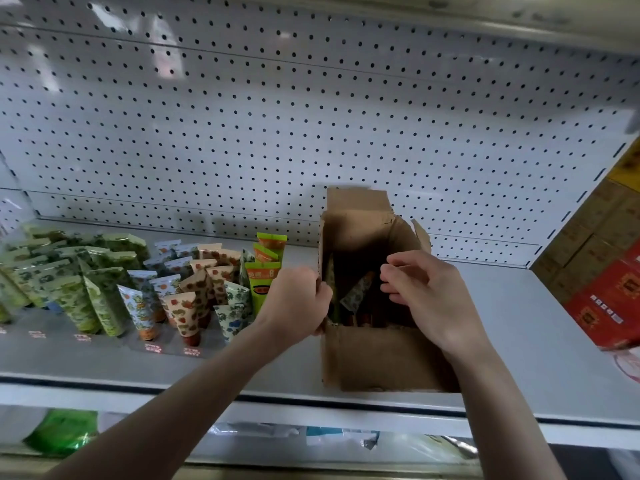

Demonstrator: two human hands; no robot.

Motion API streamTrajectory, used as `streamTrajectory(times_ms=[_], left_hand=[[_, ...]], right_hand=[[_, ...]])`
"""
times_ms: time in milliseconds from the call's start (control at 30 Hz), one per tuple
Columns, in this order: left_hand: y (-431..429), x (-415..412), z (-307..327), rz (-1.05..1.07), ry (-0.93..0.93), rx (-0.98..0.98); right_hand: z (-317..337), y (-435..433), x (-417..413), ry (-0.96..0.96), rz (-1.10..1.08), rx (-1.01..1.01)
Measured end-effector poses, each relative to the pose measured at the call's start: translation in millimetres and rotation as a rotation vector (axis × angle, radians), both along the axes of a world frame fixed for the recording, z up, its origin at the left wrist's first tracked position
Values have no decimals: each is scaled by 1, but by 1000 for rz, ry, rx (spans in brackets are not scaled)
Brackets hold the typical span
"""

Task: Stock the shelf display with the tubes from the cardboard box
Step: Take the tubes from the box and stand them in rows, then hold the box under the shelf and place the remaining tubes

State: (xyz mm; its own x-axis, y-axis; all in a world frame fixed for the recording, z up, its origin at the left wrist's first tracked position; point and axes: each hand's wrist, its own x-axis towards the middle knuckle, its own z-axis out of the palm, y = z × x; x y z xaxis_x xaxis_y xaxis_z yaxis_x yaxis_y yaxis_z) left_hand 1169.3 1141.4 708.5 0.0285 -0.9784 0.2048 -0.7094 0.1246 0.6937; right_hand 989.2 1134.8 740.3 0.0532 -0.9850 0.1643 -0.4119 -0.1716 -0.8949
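Note:
An open cardboard box (377,358) stands on the white shelf (519,323), its flaps up. Inside it a patterned tube (358,292) leans tilted, with others dim below. My left hand (298,299) grips the box's left wall at the rim. My right hand (426,289) hovers over the box opening, fingers curled and apart, holding nothing. Left of the box, rows of tubes (187,299) stand cap-down on the shelf: green ones (86,289) at the far left, floral and orange-spotted ones in the middle, bright green-orange ones (266,271) closest to the box.
A white pegboard wall (277,133) backs the shelf. Red and brown cartons (602,292) are stacked at the right end. Price labels line the shelf front under the tubes. A lower shelf holds a green package (62,431) and plastic-wrapped goods.

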Motion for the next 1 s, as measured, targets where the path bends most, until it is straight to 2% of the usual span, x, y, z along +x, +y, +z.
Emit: streamTrajectory(times_ms=[267, 833, 1000], left_hand=[[12, 1, -1, -87, -89, -168], [41, 13, 8, -160, -120, -317], [48, 26, 10, -202, -113, -300]], right_hand=[[0, 12, -6, 77, -12, -16], [7, 27, 11, 102, 17, -27], [4, 33, 23, 124, 7, -22]])
